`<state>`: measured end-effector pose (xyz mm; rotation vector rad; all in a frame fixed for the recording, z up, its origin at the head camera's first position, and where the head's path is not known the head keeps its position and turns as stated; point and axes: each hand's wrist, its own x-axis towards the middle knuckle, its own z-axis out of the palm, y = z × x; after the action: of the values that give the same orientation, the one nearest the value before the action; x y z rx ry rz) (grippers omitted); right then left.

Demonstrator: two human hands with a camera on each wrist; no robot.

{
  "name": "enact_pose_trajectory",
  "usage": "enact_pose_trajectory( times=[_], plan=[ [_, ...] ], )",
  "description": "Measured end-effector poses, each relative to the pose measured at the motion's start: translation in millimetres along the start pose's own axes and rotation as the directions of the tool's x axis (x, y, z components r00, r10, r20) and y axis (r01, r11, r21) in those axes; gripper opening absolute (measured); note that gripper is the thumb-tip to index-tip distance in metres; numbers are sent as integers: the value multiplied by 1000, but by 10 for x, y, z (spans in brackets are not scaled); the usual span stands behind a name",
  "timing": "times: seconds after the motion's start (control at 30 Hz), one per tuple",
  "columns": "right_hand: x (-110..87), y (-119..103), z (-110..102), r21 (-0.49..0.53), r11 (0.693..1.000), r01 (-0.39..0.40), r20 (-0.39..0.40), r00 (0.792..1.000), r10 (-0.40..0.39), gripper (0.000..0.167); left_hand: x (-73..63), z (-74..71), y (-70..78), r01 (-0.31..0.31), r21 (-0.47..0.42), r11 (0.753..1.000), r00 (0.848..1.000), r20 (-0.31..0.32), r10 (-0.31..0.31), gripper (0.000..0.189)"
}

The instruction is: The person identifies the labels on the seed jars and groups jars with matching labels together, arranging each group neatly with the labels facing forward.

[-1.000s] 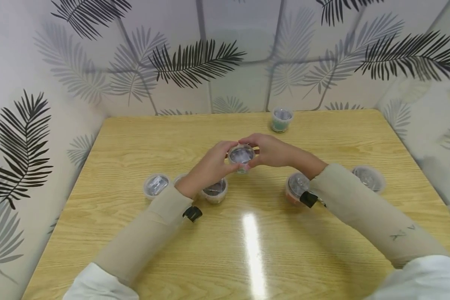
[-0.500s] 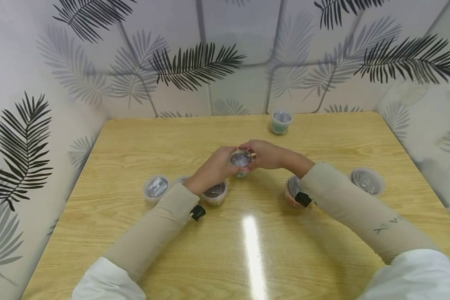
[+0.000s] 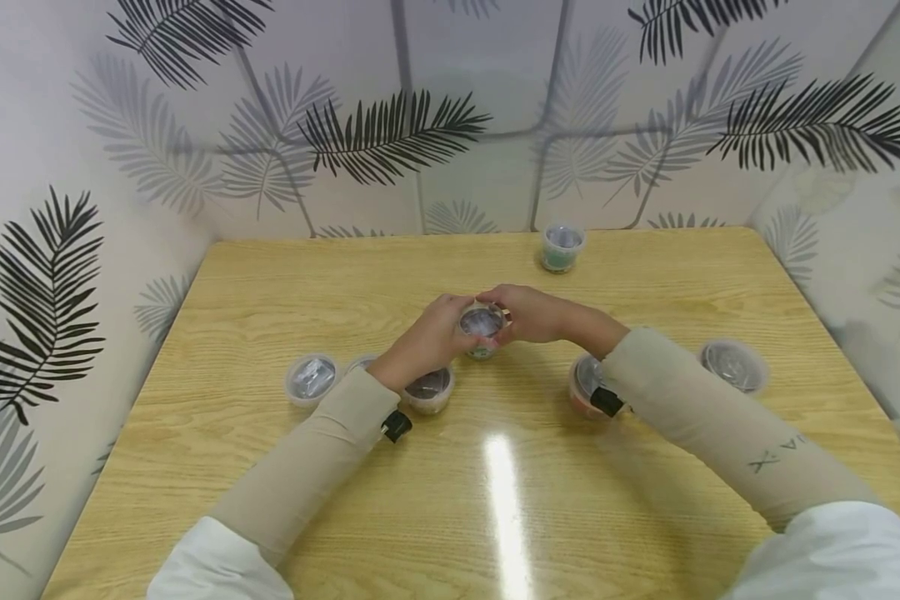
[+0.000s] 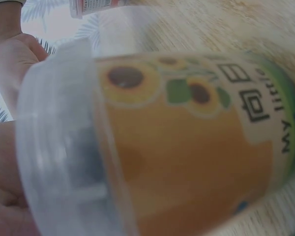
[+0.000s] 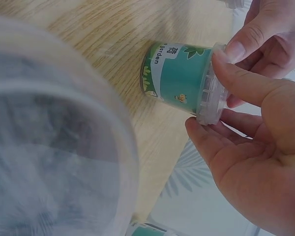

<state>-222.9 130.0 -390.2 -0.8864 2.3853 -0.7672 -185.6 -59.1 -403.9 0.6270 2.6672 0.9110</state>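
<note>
A small plastic cup (image 5: pixel 179 73) with a teal label and a clear lid stands between my hands, near the middle of the table. My left hand (image 3: pixel 438 333) grips the lid's rim from the left. From the other side, my right hand (image 3: pixel 536 315) pinches the same rim between thumb and fingers. The right wrist view has the cup's base right at the tabletop. Under my left wrist sits a cup (image 4: pixel 187 162) with an orange sunflower label, filling much of the left wrist view. A reddish cup (image 3: pixel 587 385) is partly hidden below my right sleeve.
Another teal cup (image 3: pixel 562 247) stands near the table's back edge. To the left is a lidded cup (image 3: pixel 312 380), with one more (image 3: pixel 362 362) partly behind my left forearm. A further cup (image 3: pixel 735 365) sits beyond my right sleeve. Patterned curtains surround the wooden table (image 3: pixel 420 500).
Both hands have lowered the teal cup slightly and brought it a little nearer to me. Over the last half second they have hardly moved.
</note>
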Motion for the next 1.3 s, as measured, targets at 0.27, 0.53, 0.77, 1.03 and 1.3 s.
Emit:
enact_pose_trajectory(
  times=[0.27, 0.53, 0.77, 1.03, 1.3],
  plan=[
    [50, -24, -34, -40, 999, 18, 27, 999, -17, 74, -2, -41, -30, 21, -8, 1000, 1000, 13, -21, 67],
    [-15, -59, -304, -30, 998, -61, 75, 995, 63, 82, 15, -69, -36, 41, 1, 999, 999, 25, -41, 67],
    [-73, 100, -780, -194, 973, -128, -97, 989, 110, 67, 11, -91, -25, 47, -7, 999, 999, 20, -47, 64],
    [-126, 527, -1020, -232, 923, -307, -239, 938, 252, 61, 4, -74, -34, 41, 0, 999, 999, 34, -41, 64],
    [-40, 751, -967, -170, 899, -403, -251, 900, 356, 69, -1, -44, -33, 28, 10, 1000, 998, 48, -29, 64]
  ],
)
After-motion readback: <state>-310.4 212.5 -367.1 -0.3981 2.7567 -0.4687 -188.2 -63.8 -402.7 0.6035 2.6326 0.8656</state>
